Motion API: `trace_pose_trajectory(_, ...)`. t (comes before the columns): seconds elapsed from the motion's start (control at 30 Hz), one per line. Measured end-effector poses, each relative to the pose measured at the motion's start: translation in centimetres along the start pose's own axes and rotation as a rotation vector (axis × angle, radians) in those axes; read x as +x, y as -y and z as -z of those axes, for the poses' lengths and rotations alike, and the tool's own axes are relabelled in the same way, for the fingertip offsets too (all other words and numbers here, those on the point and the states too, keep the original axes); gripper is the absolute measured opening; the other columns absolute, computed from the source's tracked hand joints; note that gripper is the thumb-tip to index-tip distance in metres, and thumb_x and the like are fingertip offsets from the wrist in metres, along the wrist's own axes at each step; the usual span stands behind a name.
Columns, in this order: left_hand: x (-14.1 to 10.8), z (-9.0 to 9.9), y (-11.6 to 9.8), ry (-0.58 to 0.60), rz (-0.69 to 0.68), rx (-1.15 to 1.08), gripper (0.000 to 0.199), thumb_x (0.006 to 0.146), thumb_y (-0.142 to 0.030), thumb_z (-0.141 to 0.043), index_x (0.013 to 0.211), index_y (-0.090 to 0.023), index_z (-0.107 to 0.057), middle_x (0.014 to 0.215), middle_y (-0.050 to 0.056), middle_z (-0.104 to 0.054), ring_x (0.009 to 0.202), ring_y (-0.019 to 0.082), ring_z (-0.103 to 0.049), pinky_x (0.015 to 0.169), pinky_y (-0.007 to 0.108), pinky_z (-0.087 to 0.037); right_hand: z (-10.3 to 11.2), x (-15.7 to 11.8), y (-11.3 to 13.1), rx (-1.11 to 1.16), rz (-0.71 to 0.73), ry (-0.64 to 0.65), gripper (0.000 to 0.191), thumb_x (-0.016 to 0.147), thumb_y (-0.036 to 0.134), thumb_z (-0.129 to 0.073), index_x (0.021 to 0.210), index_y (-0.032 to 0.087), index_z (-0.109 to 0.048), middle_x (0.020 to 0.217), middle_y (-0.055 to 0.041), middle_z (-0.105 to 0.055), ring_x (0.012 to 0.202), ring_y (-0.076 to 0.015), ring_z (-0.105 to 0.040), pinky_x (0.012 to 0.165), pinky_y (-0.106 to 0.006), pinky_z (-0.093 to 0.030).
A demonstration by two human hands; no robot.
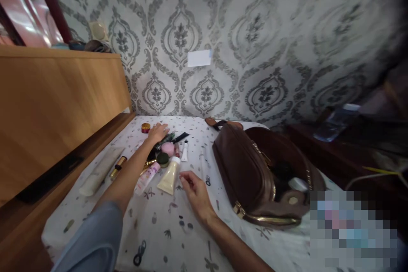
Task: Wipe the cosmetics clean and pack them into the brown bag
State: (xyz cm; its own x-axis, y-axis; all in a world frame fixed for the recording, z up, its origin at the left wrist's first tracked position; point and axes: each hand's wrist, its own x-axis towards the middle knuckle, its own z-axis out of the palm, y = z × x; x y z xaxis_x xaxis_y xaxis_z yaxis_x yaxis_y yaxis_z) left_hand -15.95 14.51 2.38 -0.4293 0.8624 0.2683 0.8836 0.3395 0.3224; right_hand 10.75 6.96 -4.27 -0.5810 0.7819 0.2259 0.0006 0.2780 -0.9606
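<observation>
Gray damask wallpaper (181,29) rises behind a white cloth (165,221) printed with small dark motifs. Over the far edge of a cluster of cosmetics, the left hand (158,132) reaches palm down, its fingers loosely stretched; its underside is hidden, so I cannot tell whether it has hold of anything. Nearer, the right hand (195,191) is half curled with a gap between thumb and fingers, nothing visible in its grasp, its fingertips just beside a cream tube (168,179) with a white cap.

Next to that tube lie a pink patterned tube (148,177), a dark-lidded jar (162,160), a pink round container (168,149) and a small white tube (184,152). Just left of the left hand sits a red-and-gold jar (145,128). Left of the left forearm are a black-and-gold tube (118,167) and a long pale item (101,172).

Further right, well apart from the cluster, an open brown bag (240,170) shows a white object (298,184) inside. Beyond it is a clear bottle (337,123); a wooden panel (60,114) borders the left side.
</observation>
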Motion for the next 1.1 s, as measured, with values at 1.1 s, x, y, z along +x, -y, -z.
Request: trace_pose_trajectory(1.1,-17.7,0.6,-11.8,-0.196,-0.435,-0.374,0.037,0.102,-0.036,-0.034,0.112,-0.017,-0.063,0.107,0.01,-0.068,0.104,0.024,-0.063,0.093,0.035,-0.048,2.0,1.2,1.5,1.03,-0.23,-0.054,0.039,0.065,0.047,-0.086,0.091,0.024,-0.071,0.074,0.0049,-0.066,0.065,-0.0126,-0.057,0.054,-0.022,-0.048)
